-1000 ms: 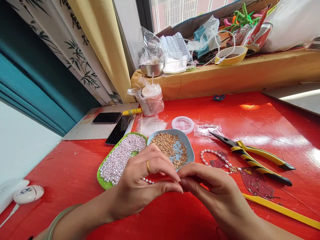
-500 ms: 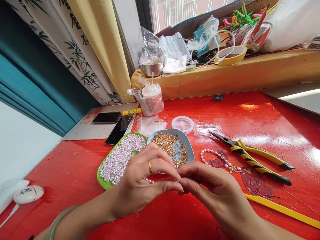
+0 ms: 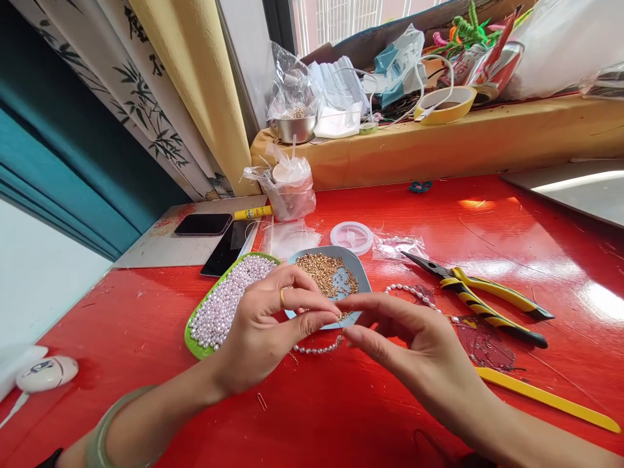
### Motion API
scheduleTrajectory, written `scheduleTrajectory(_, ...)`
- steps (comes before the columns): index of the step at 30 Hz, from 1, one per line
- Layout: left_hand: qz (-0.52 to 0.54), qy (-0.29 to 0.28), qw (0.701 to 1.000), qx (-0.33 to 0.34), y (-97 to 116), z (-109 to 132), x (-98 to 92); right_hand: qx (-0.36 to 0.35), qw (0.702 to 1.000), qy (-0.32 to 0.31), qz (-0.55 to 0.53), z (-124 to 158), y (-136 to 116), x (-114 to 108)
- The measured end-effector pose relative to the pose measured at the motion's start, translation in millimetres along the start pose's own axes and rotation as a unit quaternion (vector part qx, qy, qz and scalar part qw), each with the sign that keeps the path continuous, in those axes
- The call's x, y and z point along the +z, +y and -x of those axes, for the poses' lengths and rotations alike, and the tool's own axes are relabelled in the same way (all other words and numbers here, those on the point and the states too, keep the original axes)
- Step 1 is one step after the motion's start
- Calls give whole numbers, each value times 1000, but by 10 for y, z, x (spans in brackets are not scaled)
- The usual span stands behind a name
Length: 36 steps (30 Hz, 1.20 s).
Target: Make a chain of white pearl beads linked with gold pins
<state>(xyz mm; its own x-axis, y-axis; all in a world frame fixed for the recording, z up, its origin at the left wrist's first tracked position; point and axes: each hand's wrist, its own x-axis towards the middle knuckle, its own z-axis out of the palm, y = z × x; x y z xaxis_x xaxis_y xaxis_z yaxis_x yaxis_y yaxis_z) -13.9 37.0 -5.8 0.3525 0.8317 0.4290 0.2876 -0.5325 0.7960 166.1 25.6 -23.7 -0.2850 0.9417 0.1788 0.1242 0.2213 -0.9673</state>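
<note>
My left hand (image 3: 270,328), with a gold ring on one finger, pinches thumb and forefinger together. Something tiny and gold-coloured shows at those fingertips, too small to name. Facing it, my right hand (image 3: 419,341) has its thumb and forefinger apart, the forefinger close to the left fingertips. A short strand of pearl beads (image 3: 319,350) curves below the hands; where its ends go is hidden. Behind the hands are a blue dish (image 3: 363,279) of small gold beads (image 3: 316,270) and a green tray (image 3: 189,338) full of pale pink pearl beads (image 3: 229,302).
Yellow-and-black long-nose pliers (image 3: 480,296) lie at right, beside a white beaded strand (image 3: 407,288) and a yellow strip (image 3: 546,398). A clear spool (image 3: 351,238), a bagged cup (image 3: 291,192) and a phone (image 3: 203,225) stand farther back. A mouse (image 3: 47,374) is at left.
My right thumb and forefinger have parted from the left fingertips, where they met before. More of the pearl strand shows below the hands. The view has shifted slightly.
</note>
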Motion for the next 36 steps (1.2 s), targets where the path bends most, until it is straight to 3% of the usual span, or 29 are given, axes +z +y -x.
scheduleTrajectory(2, -6, 9, 1000, 4, 1, 7, 9, -18, 999, 25, 43, -21, -7, -17)
scheduleTrajectory(7, -27, 17, 999, 26, -11, 13, 32, -13, 996, -36, 78, -50, 15, -15)
scheduleTrajectory(10, -67, 7, 997, 38, -43, -15, -12, 7, 997, -30, 66, -56, 41, -24)
scheduleTrajectory(13, -155, -16, 988, -16, -110, -61, -93, 42, 999, 5, 25, -95, 62, -53)
scheduleTrajectory(17, -278, -91, 952, -89, -213, -110, -148, 82, 995, 55, -16, -178, 86, -92)
scheduleTrajectory(20, -327, -148, 928, -102, -242, -123, -161, 85, 994, 66, -18, -211, 104, -105)
scheduleTrajectory(22, -360, -154, 914, -105, -242, -129, -207, 88, 994, 65, -18, -215, 113, -109)
scheduleTrajectory(26, -401, -144, 891, -159, -250, -165, -432, 92, 994, 63, -18, -207, 125, -111)
scheduleTrajectory(31, -397, -202, 861, -246, -296, -226, -747, 94, 993, 64, -24, -208, 141, -115)
scheduleTrajectory(36, -433, -286, 817, -252, -289, -243, -884, 102, 992, 66, -23, -213, 169, -126)
